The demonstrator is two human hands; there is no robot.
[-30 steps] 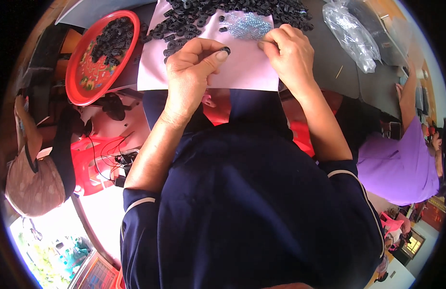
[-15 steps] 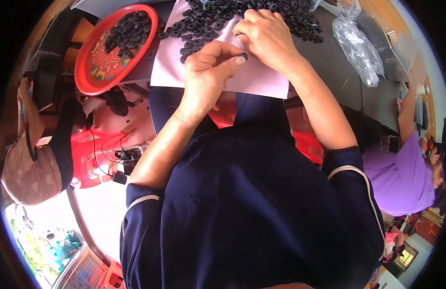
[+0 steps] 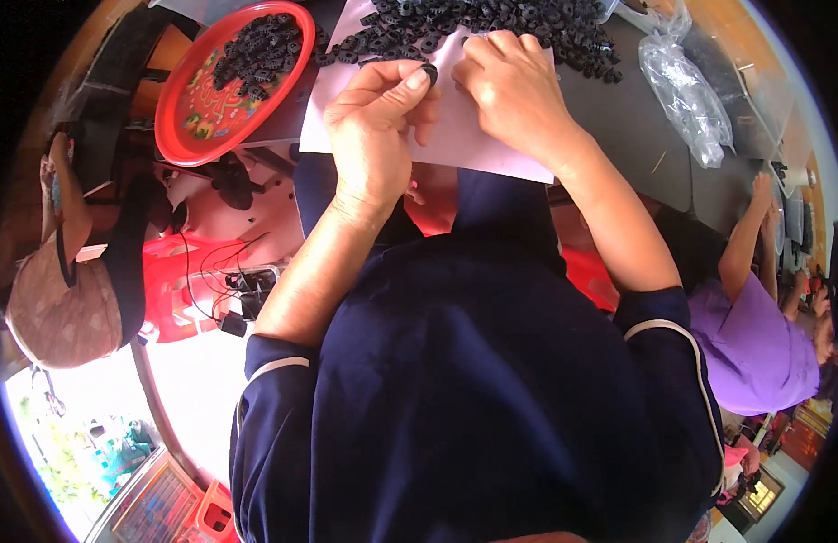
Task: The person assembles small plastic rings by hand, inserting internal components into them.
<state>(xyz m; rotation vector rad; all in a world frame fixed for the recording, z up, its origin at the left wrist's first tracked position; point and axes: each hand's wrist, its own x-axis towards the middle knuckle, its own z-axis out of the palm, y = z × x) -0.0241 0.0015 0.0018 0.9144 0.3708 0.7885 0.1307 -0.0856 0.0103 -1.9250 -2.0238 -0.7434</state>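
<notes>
white sheet (image 3: 473, 136) w/ black ring pile (image 3: 491, 23); left hand (image 3: 378, 127) fingers pinch one ring (image 3: 431, 72), right hand (image 3: 514, 90) clenched beside.

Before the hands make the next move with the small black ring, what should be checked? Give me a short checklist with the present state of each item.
1. Ring held at the left hand fingertips: ok, it sits between thumb and forefinger.
2. Right hand close enough to help: ok, its fingers are next to the ring over the white sheet.
3. Pile of black parts within reach: ok, it lies just beyond both hands.
4. Red tray within reach: ok, it stands to the left with black parts in it.
5. Ring undamaged and turned the right way: cannot tell, too small.
6. Right hand holds a part: cannot tell, fingers hide it.
</notes>
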